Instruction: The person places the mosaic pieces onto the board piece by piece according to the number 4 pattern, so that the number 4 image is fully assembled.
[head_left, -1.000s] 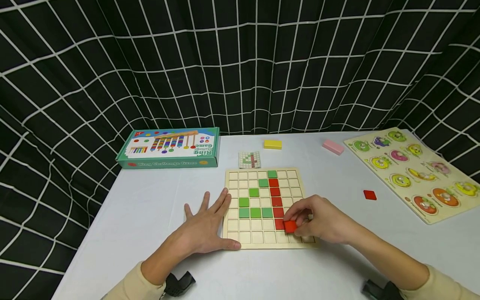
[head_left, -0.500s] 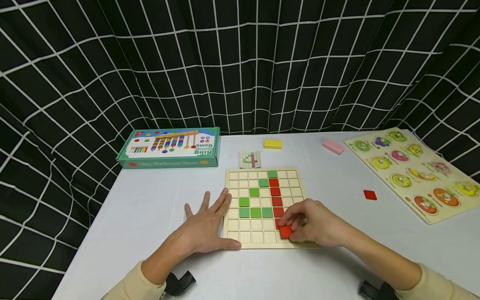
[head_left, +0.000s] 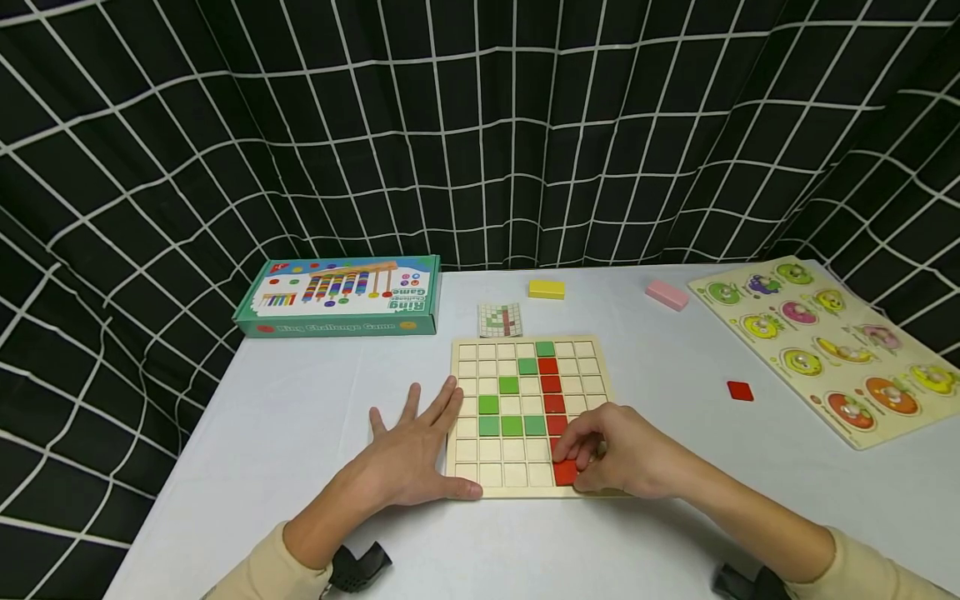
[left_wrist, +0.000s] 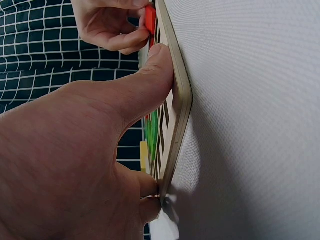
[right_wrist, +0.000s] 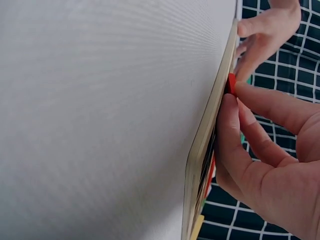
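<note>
A wooden grid board lies on the white table, with several green tiles and a column of red tiles in its cells. My left hand rests spread along the board's left edge, thumb at the near corner and fingertips on the side. Low on the board, my right hand pinches a red tile at the bottom of the red column. In the right wrist view this tile stands slightly tilted between thumb and fingers, at the board's near edge. The fingers partly cover the red tile above it.
Behind the board lies a small pattern card. A yellow block and a pink block lie farther back. A loose red tile is to the right, near a fruit puzzle board. A green game box sits at back left.
My right hand has moved the pinched red tile toward me and slightly left, down to the bottom row of the red column. The left hand has stayed in place.
</note>
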